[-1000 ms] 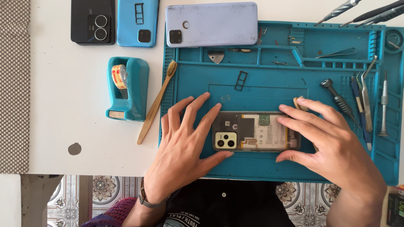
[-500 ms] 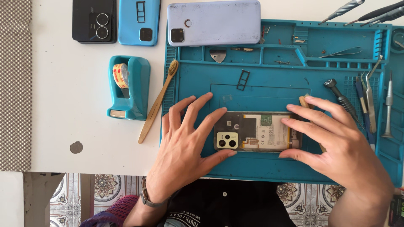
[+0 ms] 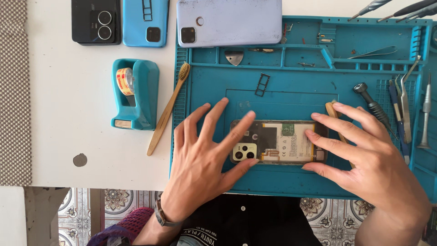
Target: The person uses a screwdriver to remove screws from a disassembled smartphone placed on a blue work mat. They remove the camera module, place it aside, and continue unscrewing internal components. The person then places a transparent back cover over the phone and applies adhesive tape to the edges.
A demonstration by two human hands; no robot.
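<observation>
My left hand (image 3: 202, 159) lies flat, fingers (image 3: 236, 132) spread toward one o'clock, watch on its wrist. My right hand (image 3: 373, 166) is open, fingers (image 3: 325, 141) reaching toward ten o'clock.

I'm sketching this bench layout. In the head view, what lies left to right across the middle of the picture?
Teal tape dispenser → wooden-handled brush → left hand → opened phone with its back off → right hand → silver screwdriver.
</observation>
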